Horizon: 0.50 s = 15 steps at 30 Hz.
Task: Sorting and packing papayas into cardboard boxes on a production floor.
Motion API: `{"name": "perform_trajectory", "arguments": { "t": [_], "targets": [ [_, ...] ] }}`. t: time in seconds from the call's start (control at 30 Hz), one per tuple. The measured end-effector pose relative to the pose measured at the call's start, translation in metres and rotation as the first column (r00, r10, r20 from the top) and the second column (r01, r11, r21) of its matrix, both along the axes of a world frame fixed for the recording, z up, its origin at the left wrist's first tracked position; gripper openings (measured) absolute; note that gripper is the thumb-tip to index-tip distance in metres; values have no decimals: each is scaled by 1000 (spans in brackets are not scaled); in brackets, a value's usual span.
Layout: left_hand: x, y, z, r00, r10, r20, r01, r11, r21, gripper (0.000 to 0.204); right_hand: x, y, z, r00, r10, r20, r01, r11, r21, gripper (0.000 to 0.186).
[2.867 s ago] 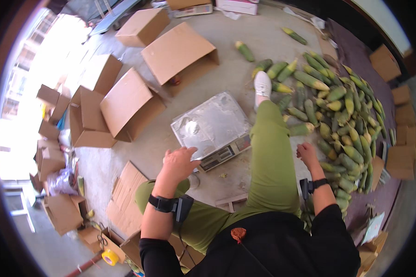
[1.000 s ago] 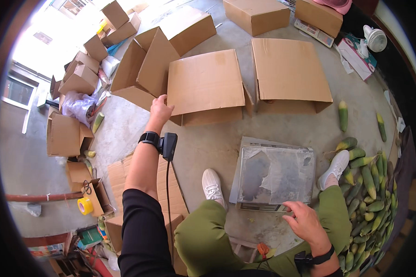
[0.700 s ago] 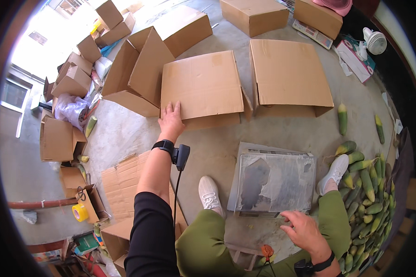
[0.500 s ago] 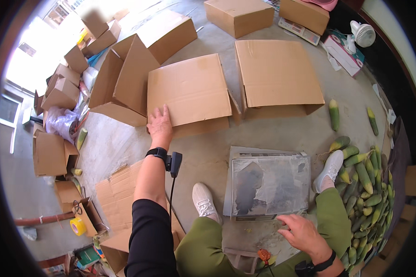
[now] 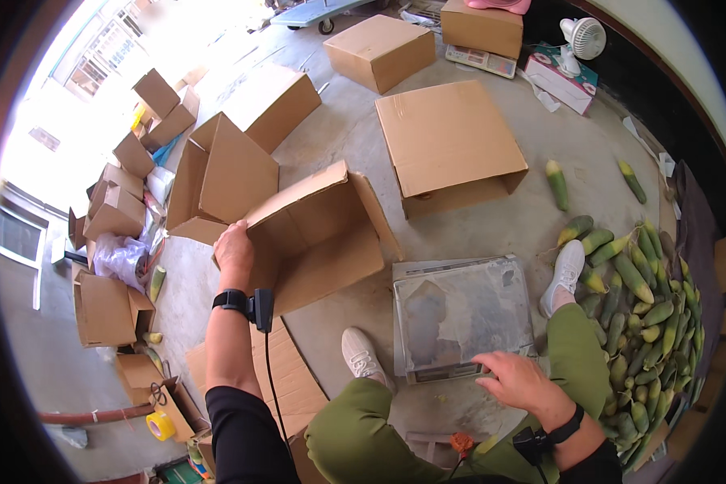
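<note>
Head view: left hand [image 5: 235,252] grips left edge of cardboard box [image 5: 319,238], open side showing; step looks like turning it. Next move probably calls for a firm hold. Scale [image 5: 482,310] right of box; right hand [image 5: 518,381] empty, fingers loosely bent, at its near edge.

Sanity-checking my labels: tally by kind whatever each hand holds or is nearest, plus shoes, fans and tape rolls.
Cardboard box held by the left hand: 1
Platform scale near the right hand: 1
Pale shoes: 2
White fan: 1
Yellow tape roll: 1
Total: 6
</note>
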State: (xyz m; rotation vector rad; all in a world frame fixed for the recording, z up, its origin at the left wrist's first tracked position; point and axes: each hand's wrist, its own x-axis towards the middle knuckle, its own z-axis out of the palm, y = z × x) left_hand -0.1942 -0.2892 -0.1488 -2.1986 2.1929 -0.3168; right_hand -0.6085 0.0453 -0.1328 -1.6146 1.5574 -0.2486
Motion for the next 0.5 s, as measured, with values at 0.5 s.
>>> {"name": "perform_trajectory", "arguments": {
  "t": [0.5],
  "targets": [
    [-45, 121, 144, 926, -295, -236, 261, 951, -167, 20, -14, 28, -19, 999, -30, -27, 29, 998, -58, 35]
  ]
}}
